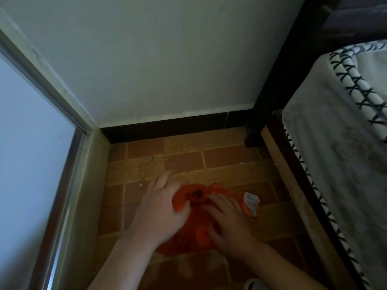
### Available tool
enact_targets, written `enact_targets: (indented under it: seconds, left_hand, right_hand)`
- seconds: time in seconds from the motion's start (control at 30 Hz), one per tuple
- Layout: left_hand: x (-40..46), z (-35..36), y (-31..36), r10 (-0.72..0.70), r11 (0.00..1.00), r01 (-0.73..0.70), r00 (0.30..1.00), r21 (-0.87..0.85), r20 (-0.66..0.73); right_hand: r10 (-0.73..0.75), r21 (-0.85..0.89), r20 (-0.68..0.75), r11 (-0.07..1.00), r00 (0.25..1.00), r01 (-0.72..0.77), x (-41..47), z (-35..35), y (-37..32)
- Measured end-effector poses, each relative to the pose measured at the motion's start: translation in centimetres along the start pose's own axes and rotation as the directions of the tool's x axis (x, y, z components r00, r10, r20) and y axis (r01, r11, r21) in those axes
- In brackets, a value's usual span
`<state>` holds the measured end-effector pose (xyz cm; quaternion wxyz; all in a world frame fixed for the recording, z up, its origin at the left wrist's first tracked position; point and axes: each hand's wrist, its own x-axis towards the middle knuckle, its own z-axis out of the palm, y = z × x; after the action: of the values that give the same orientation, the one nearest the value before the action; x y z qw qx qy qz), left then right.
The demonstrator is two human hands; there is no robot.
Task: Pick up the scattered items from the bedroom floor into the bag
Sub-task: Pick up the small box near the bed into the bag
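Note:
An orange plastic bag (194,231) with black print lies crumpled on the brick-pattern floor. My left hand (161,210) pinches its upper left edge between thumb and fingers. My right hand (228,225) rests on the bag's right side with fingers curled into the plastic. A small red and white wrapper (251,204) lies on the floor just right of the bag, close to my right hand and apart from it. Small white crumbs (140,184) dot the floor beyond the hands.
A bed with a white cover and black cross stitching (339,155) and a dark wooden frame (293,164) borders the right. A metal-framed door (69,164) stands on the left. A wall with black skirting (171,128) closes the far end. A white object (255,285) shows at the bottom edge.

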<state>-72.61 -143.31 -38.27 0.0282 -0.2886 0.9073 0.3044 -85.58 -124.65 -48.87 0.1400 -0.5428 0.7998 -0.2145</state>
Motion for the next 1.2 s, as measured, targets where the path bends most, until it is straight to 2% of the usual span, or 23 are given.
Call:
enact_targets:
  seconds: [0.1,0.2,0.3,0.43,0.53,0.67,0.87,1.0,1.1,1.2]
  left_hand:
    - [1.3,1.8,0.3,0.083,0.983,-0.087,0.996,0.164,0.031]
    - [3.0,4.4,-1.3,0.049,0.952,-0.099,0.983,0.288,0.176]
    - [3.3,6.4,-3.2,-0.022,0.944,-0.071,0.960,0.321,0.279]
    - [3.4,7.8,-4.0,-0.067,0.938,-0.053,0.942,0.342,0.329]
    - [3.5,8.8,-5.0,-0.106,0.954,0.008,0.945,0.300,0.311]
    - [3.2,9.8,-6.0,-0.126,0.930,-0.003,0.937,0.368,0.326]
    - [2.5,9.8,-7.1,-0.168,0.909,0.017,0.930,0.417,0.328]
    - [2.1,9.4,-7.4,-0.195,0.896,0.028,0.922,0.444,0.336]
    - [1.8,9.1,-7.7,-0.210,0.901,0.039,0.911,0.433,0.355]
    - [1.5,9.0,-8.1,-0.215,0.908,0.051,0.909,0.417,0.357]
  right_hand:
    - [0.028,-0.058,-0.021,0.998,0.999,-0.029,-0.3,-0.1,0.1]
    - [0.025,-0.145,0.101,0.989,0.995,-0.010,-0.2,0.9,0.5]
    - [0.036,-0.153,0.275,0.988,0.961,0.007,-0.3,2.6,1.0]
    - [0.050,-0.122,0.466,0.992,0.883,0.008,-1.1,4.1,1.1]
    - [0.028,-0.091,0.546,0.996,0.837,0.026,-2.1,4.3,-0.1]
    - [-0.023,-0.094,0.602,0.991,0.798,0.099,-3.3,4.2,-1.7]
    - [-0.188,-0.138,0.567,0.938,0.802,0.317,-5.7,6.0,-2.7]
    - [-0.356,-0.210,0.462,0.846,0.812,0.491,-6.9,6.3,-2.4]
    - [-0.514,-0.169,0.227,0.816,0.827,0.553,-6.4,5.7,-3.0]
    - [-0.546,-0.221,0.068,0.808,0.835,0.546,-4.5,4.0,-4.1]
